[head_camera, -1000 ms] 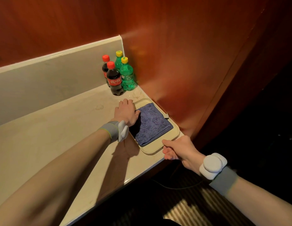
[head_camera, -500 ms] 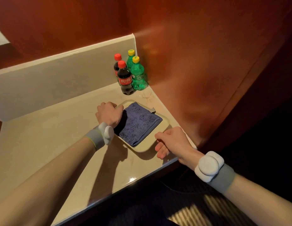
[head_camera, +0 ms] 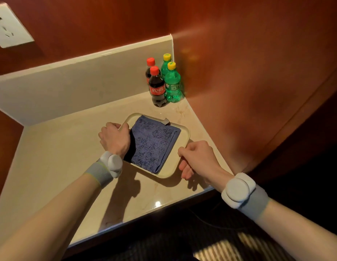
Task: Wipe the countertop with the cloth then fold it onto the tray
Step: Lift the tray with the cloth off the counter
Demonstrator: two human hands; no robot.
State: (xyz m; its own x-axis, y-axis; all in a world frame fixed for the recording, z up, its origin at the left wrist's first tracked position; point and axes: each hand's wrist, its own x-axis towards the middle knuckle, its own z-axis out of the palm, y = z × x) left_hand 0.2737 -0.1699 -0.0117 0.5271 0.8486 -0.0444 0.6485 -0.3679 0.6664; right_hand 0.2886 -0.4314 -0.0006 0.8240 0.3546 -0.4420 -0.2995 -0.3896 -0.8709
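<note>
A folded dark blue cloth [head_camera: 153,143] lies flat in a cream rectangular tray [head_camera: 183,134] on the beige countertop [head_camera: 60,159]. My left hand [head_camera: 115,138] grips the tray's left rim, fingers curled over the edge beside the cloth. At the tray's right front edge, my right hand [head_camera: 197,159] holds the rim, thumb on top and fingers underneath. A small grey tag pokes out at the cloth's far corner. Both wrists wear white sensor bands.
Two cola bottles [head_camera: 156,87] and two green soda bottles [head_camera: 172,83] stand in the back right corner. A beige backsplash [head_camera: 79,76] runs behind. Red-brown wood walls enclose the counter, with a white wall socket [head_camera: 9,25] at upper left. The counter's front edge drops to dark floor.
The tray with the cloth has slid left, away from the right wall, both hands holding its rims. The view has tilted, bringing the wall socket into sight.
</note>
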